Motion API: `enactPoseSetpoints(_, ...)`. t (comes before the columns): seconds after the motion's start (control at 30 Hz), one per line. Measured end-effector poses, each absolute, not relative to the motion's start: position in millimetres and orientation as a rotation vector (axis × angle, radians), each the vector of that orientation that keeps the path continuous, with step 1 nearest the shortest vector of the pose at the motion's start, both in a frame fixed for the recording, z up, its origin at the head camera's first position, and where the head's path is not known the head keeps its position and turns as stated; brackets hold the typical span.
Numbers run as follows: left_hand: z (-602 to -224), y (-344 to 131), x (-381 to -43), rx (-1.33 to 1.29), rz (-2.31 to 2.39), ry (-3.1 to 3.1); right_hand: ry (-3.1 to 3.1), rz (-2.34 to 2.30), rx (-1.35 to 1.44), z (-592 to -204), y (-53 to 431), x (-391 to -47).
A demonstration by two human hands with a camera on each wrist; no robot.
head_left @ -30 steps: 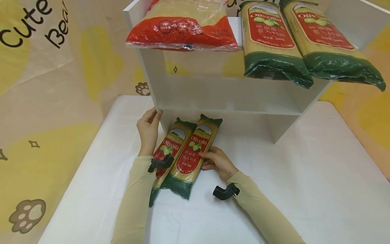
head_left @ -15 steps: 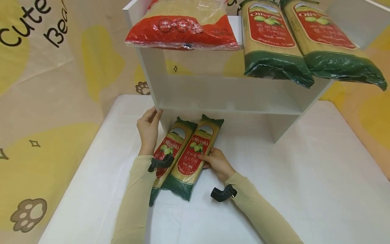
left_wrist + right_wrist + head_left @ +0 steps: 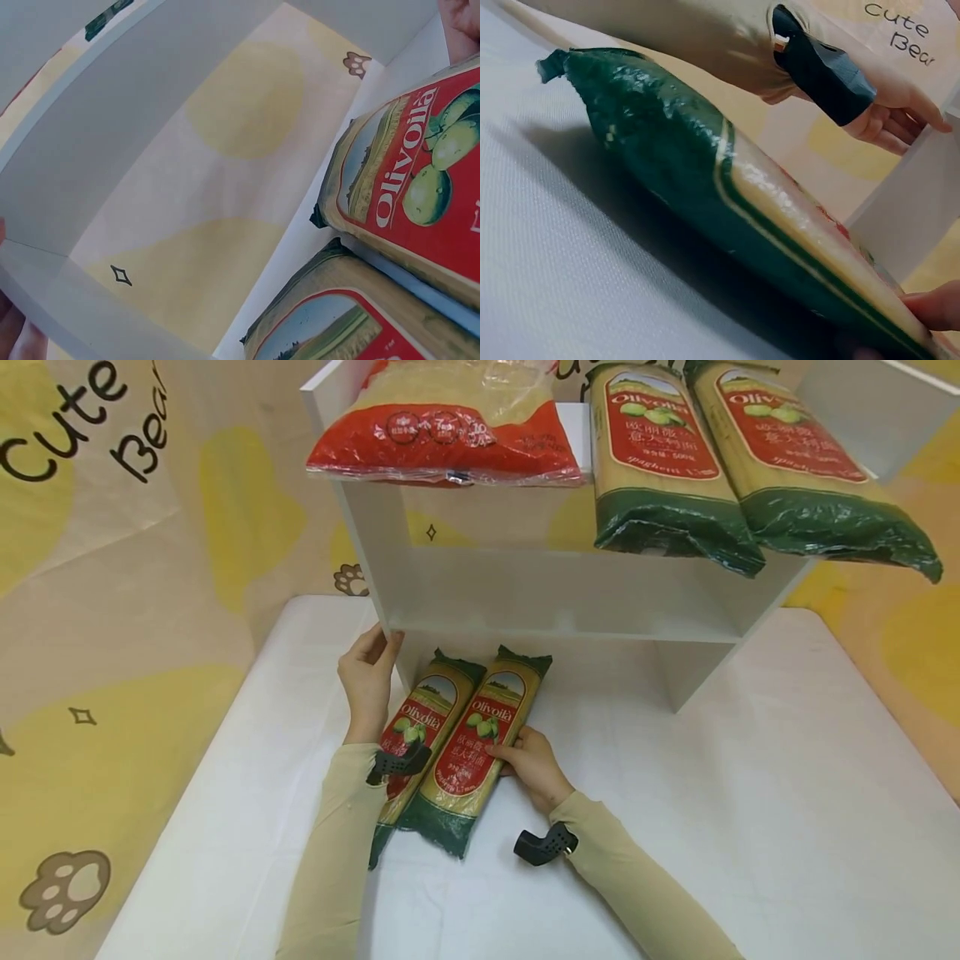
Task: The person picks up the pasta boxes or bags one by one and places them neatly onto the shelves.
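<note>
My left hand grips the front edge of the left side panel of a white shelf unit, thumb on the inner side. My right hand holds a spaghetti pack by its right edge, thumb on top and the other fingers mostly hidden beneath. In the right wrist view, the pack's green near end is raised off the cloth with a shadow under it. A second spaghetti pack lies close along its left side, partly hidden by my left forearm. Both slant under the lowest shelf board.
On the top board lie a red-and-clear bag and two more spaghetti packs, their green ends jutting past the front edge. White cloth covers the table. A patterned fabric backdrop stands behind.
The held spaghetti pack has shifted slightly right and towards me, and my right hand has moved a little nearer with it. My left hand stays on the shelf unit.
</note>
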State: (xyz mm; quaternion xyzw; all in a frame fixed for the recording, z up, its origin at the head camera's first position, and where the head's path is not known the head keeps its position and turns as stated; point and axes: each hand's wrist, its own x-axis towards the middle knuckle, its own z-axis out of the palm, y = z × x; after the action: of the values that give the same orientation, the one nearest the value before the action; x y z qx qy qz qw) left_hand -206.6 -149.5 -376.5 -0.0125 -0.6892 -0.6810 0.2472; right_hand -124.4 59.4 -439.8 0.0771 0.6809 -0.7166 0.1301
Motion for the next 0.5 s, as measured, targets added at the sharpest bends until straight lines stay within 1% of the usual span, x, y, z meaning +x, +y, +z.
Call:
enactPoseSetpoints(0.3, -374.3, -150.0, -207.8, 0.013, -1.812, -1.914, 1.952, -2.132, 0.279, -436.6, 55.4, -121.8)
enactPoseSetpoints(0.5, -375.5, -150.1, -210.0, 0.016, -1.777, -1.914, 2.083, -1.997, 0.240, -436.5, 52.7, -119.0)
